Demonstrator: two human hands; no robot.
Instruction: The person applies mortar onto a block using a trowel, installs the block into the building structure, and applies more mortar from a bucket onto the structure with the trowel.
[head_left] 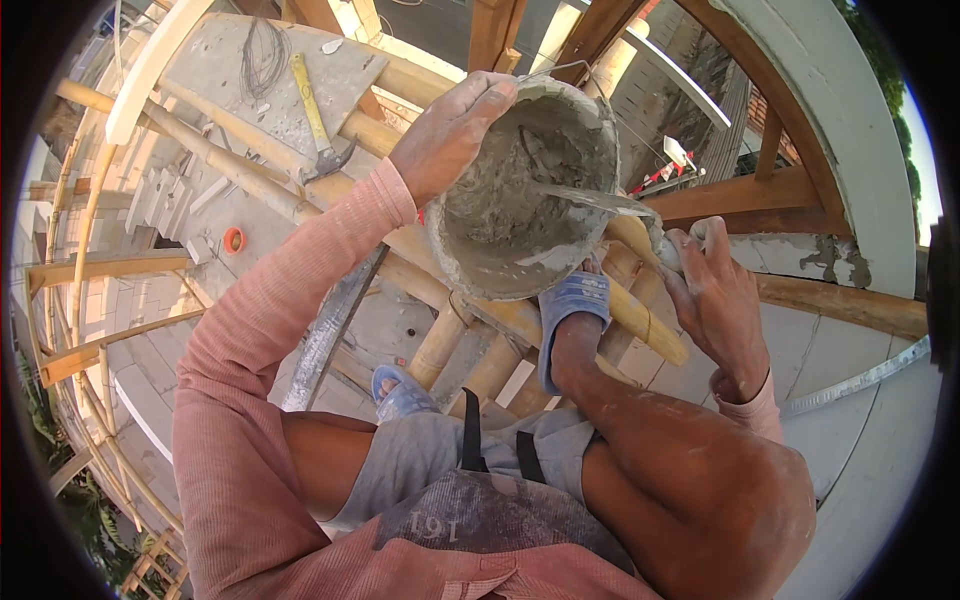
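Head view showed me the left hand [450,130] curled over the near rim of a mortar-caked bucket [525,190], fingers hooked inside the lip and thumb outside, tilting the bucket's mouth toward the person, which I judged made the wet mix easier to reach. The right hand [718,300] was closed round the handle of a trowel [600,200], whose flat blade reached into the bucket over the grey mortar [500,235]. The bucket sat just above the bamboo poles [440,340] of a scaffold, over the person's blue sandal [572,305]; I could not tell whether it rested on them. Farther left, a yellow-handled hammer [318,125] and a coil of wire [262,55] lay on a grey board [215,60], well apart from both hands. A white curved arch [855,130] rose at right.
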